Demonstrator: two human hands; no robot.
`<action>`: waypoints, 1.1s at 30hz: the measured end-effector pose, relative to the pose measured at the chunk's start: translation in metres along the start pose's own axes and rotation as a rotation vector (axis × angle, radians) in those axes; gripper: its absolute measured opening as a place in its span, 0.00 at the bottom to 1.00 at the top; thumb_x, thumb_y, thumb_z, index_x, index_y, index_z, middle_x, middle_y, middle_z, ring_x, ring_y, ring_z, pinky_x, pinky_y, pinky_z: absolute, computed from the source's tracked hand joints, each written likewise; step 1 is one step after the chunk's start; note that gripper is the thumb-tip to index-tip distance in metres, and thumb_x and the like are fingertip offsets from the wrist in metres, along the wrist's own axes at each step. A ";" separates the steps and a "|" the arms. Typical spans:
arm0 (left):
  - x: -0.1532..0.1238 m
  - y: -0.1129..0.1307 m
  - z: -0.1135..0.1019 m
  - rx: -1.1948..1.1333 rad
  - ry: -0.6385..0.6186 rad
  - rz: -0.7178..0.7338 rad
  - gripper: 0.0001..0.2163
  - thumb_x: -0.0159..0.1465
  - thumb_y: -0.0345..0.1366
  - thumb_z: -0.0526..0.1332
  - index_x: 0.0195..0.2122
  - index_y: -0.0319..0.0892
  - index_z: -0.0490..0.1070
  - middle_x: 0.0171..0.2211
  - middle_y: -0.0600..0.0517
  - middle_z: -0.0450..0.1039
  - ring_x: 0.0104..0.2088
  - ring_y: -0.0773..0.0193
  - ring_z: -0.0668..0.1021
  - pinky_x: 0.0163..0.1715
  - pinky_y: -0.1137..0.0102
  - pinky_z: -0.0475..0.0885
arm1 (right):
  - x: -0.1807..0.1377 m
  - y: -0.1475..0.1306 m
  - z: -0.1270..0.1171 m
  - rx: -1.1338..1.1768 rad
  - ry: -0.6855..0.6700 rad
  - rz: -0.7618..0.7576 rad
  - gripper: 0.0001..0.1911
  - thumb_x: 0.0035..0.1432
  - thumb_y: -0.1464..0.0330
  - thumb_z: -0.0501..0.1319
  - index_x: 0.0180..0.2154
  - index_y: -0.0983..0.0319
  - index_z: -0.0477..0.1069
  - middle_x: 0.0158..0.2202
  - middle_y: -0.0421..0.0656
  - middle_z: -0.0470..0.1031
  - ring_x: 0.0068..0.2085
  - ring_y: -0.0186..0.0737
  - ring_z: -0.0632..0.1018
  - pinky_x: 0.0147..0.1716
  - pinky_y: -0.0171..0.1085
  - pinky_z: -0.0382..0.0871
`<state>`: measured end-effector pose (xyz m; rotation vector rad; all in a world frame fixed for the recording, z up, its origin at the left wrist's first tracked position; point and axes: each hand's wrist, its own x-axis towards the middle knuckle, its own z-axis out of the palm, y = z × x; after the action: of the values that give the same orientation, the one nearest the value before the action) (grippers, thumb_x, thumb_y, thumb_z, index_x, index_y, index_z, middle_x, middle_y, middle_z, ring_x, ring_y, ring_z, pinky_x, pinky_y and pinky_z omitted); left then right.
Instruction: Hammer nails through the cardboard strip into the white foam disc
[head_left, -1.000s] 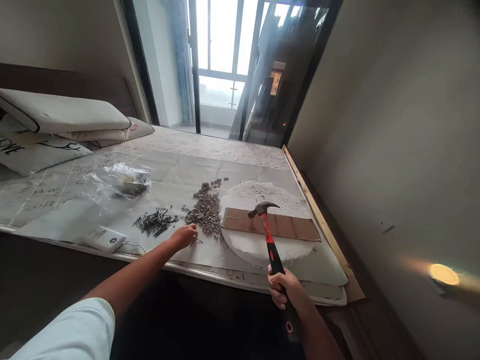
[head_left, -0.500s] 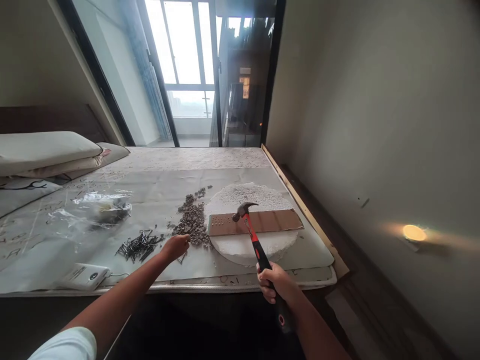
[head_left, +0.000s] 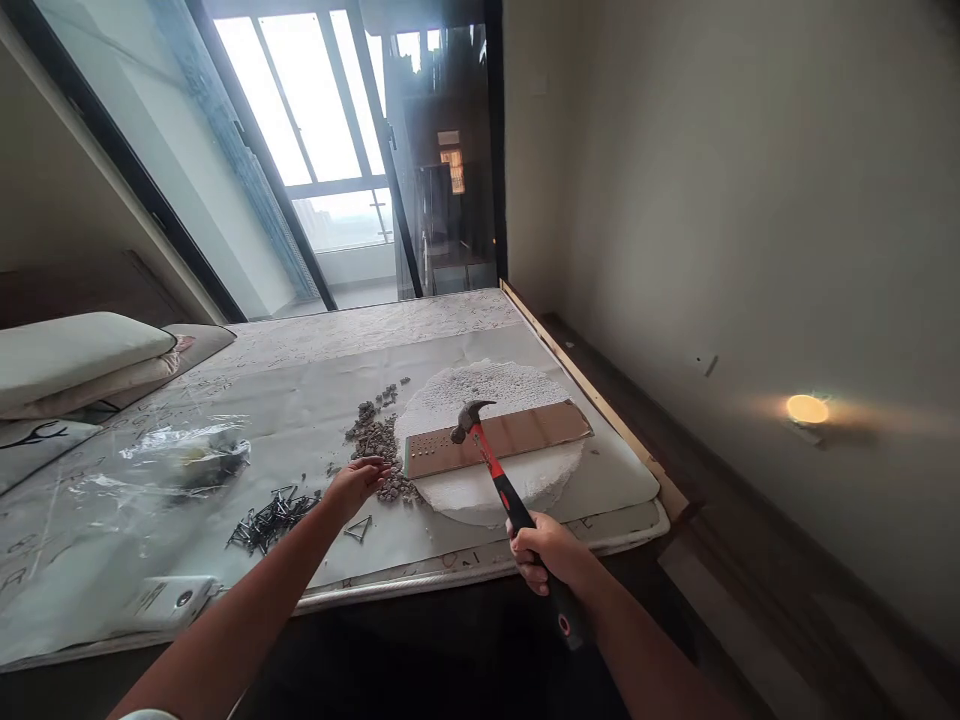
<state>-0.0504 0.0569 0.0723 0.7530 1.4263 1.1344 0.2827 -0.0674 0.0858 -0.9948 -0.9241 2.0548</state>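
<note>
My right hand (head_left: 546, 552) is wrapped round the black and red handle of a claw hammer (head_left: 491, 462). The hammer's head hovers over or rests on a narrow brown board (head_left: 517, 438); which of the two I cannot tell. Rows of small, pale, round dots show at the board's left end. Beneath the board lies a white, rough-surfaced disc (head_left: 487, 380). My left hand (head_left: 358, 487) reaches to the heap of grey gravel (head_left: 371, 435) left of the board, its fingers stretched out and apart. Nothing shows in them.
Left of my left forearm is a pile of dark nails (head_left: 271, 517), with a few nails (head_left: 358, 530) apart on its right. A clear plastic bag (head_left: 187, 455) and a white device (head_left: 169, 600) lie further left. A wooden strip (head_left: 581, 375) edges the bed by the wall.
My left hand has gone from closed fingers to stretched ones, shifting slightly toward the board. My right hand still grips the hammer. The whole view has tilted and turned a little.
</note>
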 end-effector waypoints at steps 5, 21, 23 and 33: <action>0.004 0.005 0.008 0.025 0.021 0.013 0.07 0.52 0.26 0.65 0.28 0.37 0.66 0.21 0.53 0.72 0.20 0.72 0.75 0.17 0.80 0.67 | -0.003 -0.003 -0.001 0.009 0.014 0.003 0.12 0.35 0.70 0.53 0.28 0.59 0.54 0.12 0.26 0.53 0.11 0.25 0.54 0.09 0.28 0.50; 0.008 0.020 0.066 -0.219 -0.210 -0.209 0.08 0.63 0.25 0.54 0.30 0.35 0.70 0.27 0.50 0.74 0.28 0.74 0.77 0.30 0.83 0.73 | -0.008 -0.008 -0.001 0.007 0.011 0.006 0.12 0.34 0.69 0.53 0.27 0.59 0.54 0.12 0.26 0.54 0.10 0.24 0.54 0.07 0.27 0.50; 0.005 0.018 0.074 -0.194 -0.234 -0.194 0.09 0.64 0.26 0.53 0.29 0.35 0.70 0.27 0.49 0.75 0.30 0.73 0.77 0.32 0.82 0.73 | -0.008 -0.008 -0.002 0.004 0.012 0.012 0.12 0.34 0.69 0.53 0.28 0.59 0.54 0.12 0.26 0.55 0.10 0.24 0.55 0.07 0.27 0.50; 0.014 0.019 0.090 0.903 0.041 0.502 0.22 0.60 0.47 0.49 0.12 0.41 0.60 0.11 0.55 0.59 0.15 0.68 0.65 0.20 0.72 0.59 | -0.007 -0.009 -0.003 0.012 0.019 0.013 0.12 0.34 0.69 0.52 0.28 0.59 0.54 0.12 0.26 0.54 0.11 0.25 0.55 0.07 0.27 0.51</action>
<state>0.0319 0.0965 0.0912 1.8030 1.8455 0.8192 0.2910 -0.0671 0.0937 -1.0142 -0.8967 2.0559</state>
